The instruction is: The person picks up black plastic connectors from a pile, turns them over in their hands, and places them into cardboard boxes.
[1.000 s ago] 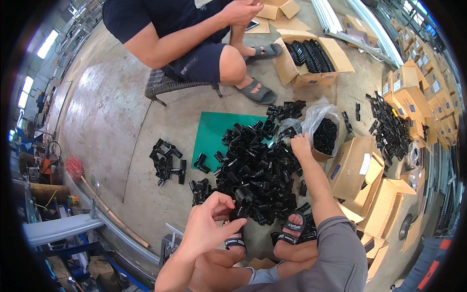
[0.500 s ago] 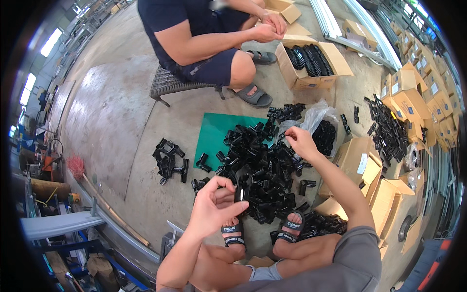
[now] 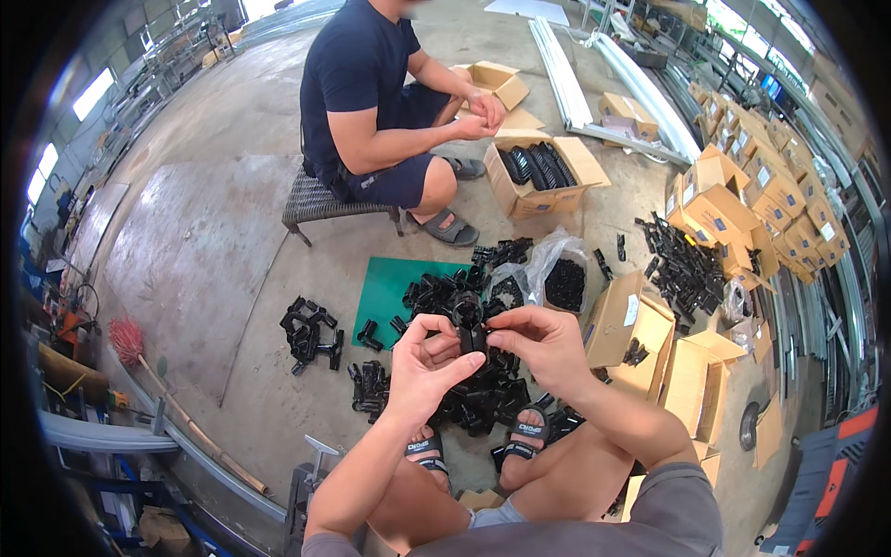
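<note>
In front of my feet, my left hand (image 3: 419, 373) is closed around a black tubular pipe connector (image 3: 471, 339), held upright between thumb and fingers. My right hand (image 3: 549, 351) is at the connector's right side, thumb and forefinger pinched together. Whatever sits between those fingertips is too small and dark to make out. Beneath both hands spreads a heap of similar black connectors (image 3: 483, 404), partly on a green sheet (image 3: 382, 292). Just beyond the right hand, a clear plastic bag (image 3: 549, 255) holds small black parts (image 3: 564, 284).
Across from me a person (image 3: 362, 102) sits on a woven stool (image 3: 320, 206), hands together, beside a carton (image 3: 534, 198) of black parts. Open cartons (image 3: 613, 311) stand at my right, with another black pile (image 3: 685, 265) beyond. A broom (image 3: 176, 399) lies left, near loose connectors (image 3: 311, 334).
My right hand has come from beside the plastic bag back to the connector in my left hand. The left hand keeps its hold. The head view has shifted.
</note>
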Motion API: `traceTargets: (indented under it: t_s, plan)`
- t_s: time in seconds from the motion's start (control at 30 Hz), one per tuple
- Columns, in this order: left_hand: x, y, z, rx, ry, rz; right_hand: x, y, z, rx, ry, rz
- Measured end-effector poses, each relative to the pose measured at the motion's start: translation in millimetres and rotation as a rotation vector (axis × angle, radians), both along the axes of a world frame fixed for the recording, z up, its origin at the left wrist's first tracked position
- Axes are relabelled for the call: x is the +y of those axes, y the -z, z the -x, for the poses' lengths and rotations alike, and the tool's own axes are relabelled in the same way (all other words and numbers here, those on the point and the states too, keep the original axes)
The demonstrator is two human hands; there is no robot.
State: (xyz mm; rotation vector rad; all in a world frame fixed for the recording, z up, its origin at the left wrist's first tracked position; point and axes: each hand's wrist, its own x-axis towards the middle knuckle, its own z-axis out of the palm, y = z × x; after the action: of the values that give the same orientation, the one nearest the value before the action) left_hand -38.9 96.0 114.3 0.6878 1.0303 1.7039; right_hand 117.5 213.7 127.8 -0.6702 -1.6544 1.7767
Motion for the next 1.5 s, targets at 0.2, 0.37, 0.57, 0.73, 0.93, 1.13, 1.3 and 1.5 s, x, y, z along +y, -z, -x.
traceTargets:
  t_s: [0.2, 0.37, 0.57, 0.73, 0.93, 1.13, 1.3, 1.5]
  plan:
    - [-12.2, -2.9, -8.0, 0.043, 0.034, -0.066, -17.8, -5.4, -8.0, 0.001, 0.068, -0.037]
    - [-17.5, -6.4, -6.4, 0.065, 0.021, -0.069, -29.8, -14.5, -7.5, 0.023, 0.086, -0.069]
    - [-11.8, -1.8, -8.9, 0.105, 0.041, -0.086, -27.4, -9.0, -10.3, -0.015, 0.157, -0.234]
    - [-7.2, -0.3, -8.0, 0.076, 0.045, -0.079, -23.6, -14.3, -7.6, -0.072, 0.195, -0.329]
    - [-9.3, -0.8, -13.4, 0.076, 0.058, -0.093, -25.1, -9.1, -12.3, -0.139, 0.222, -0.607]
    - [-10.5, -1.2, -15.7, 0.106, 0.05, -0.083, -22.1, -12.7, -10.8, -0.187, 0.177, -0.851]
    - [-11.9, -5.4, -16.4, 0.072, 0.064, -0.082, -22.1, -13.3, -12.7, -0.177, 0.144, -0.805]
    - [-14.2, -4.3, -10.6, 0.032, 0.04, -0.081, -33.1, -18.6, -11.9, -0.121, 0.181, -0.6]
